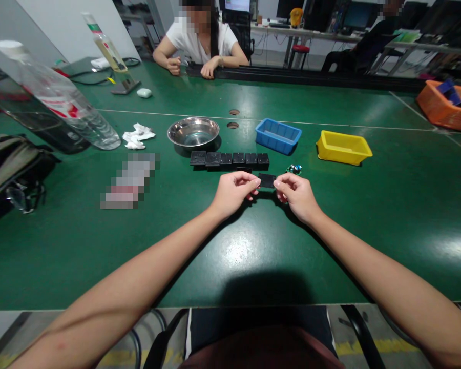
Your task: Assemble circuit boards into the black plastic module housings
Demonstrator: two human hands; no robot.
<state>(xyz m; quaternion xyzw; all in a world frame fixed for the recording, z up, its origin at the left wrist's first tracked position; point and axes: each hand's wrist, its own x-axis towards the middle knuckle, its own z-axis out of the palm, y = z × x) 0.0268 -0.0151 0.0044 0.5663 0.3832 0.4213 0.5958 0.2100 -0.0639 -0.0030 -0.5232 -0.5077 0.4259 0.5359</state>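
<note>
Between my two hands is a small flat black piece [267, 180], held just above the green table. My left hand [236, 191] pinches its left end between thumb and fingers. Its right end is in the fingertips of my right hand [295, 193]. Right behind my hands, a row of black square pieces [226, 160] lies on the table, and another black piece, partly hidden, shows just above my left fingers. A small green circuit part [294, 169] with blue and silver bits lies beyond my right hand.
Behind the row stand a steel bowl [193, 134], a blue bin [278, 136] and a yellow bin [343, 147]. Crumpled tissue [138, 136], bottles [67, 105] and a bag [17, 174] are at the left. An orange crate [449, 108] sits far right. A person [203, 38] sits opposite.
</note>
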